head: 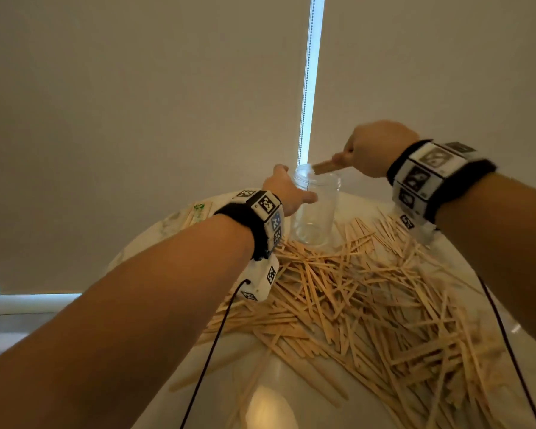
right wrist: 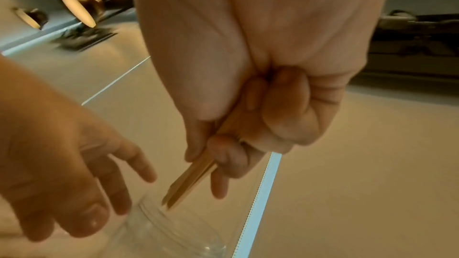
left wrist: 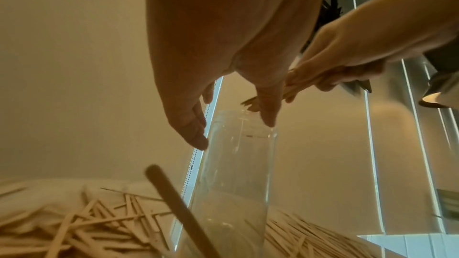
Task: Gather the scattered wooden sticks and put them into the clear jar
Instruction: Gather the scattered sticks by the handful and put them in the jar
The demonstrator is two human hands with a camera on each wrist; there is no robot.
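Observation:
The clear jar (head: 316, 212) stands upright at the far side of the round white table (head: 276, 382) and looks empty. My left hand (head: 291, 187) reaches round its neck, thumb (left wrist: 268, 119) and fingers (left wrist: 196, 134) fairly straight on either side of the jar (left wrist: 231, 193). Just right of the jar's mouth, my right hand (head: 353, 156) grips a small bundle of wooden sticks (head: 322, 166). The bundle (right wrist: 188, 181) slants down with its tips just above the rim (right wrist: 161, 229). Many scattered sticks (head: 369, 305) lie in a heap in front of the jar.
A wrapped packet of sticks (head: 197, 212) lies at the table's far left edge. Behind the table hangs a blind with a bead chain (head: 307, 72). Black cables (head: 211, 351) trail from both wrist units across the heap. One stick (left wrist: 174, 203) leans close to the left wrist camera.

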